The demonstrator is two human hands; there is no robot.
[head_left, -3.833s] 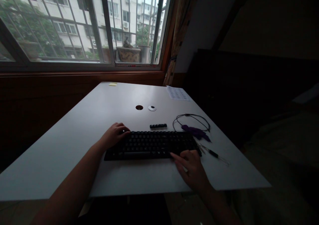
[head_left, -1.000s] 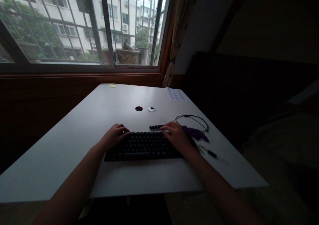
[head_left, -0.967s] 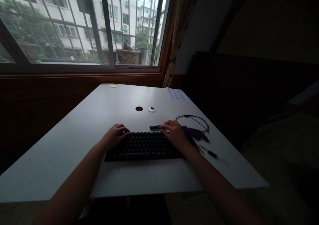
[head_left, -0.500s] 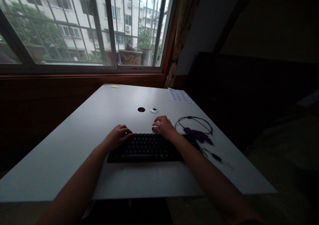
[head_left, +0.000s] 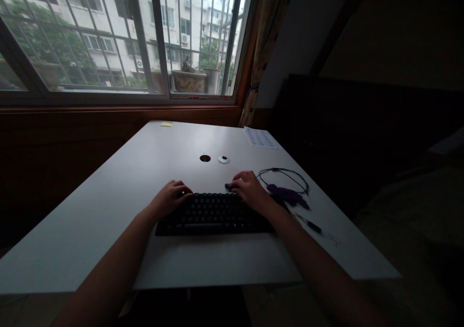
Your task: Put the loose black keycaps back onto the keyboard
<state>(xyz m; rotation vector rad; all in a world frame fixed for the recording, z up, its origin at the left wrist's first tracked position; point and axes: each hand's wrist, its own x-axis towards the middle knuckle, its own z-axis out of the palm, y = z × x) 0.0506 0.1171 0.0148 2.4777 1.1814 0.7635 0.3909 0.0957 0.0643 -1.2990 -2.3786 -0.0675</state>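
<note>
A black keyboard lies on the white table. My left hand is closed on its back left corner, with the thumb along the back edge. Over the back edge, right of the middle, my right hand has its fingers bent and the thumb drawn in close to them. Small dark pieces lie at its fingertips, just behind the keyboard; their kind is too small and dark to tell. What the right fingers pinch, if anything, is hidden. The right hand and forearm cover part of the keyboard's right side.
Right of the keyboard are a looped black cable, a purple cloth and a dark-handled wire tool. Farther back are a round hole, its white cover, a printed sheet and yellow notes.
My right hand has shifted right along the keyboard's back edge, and its fingers have drawn closer together. The left hand keeps its place at the corner.
</note>
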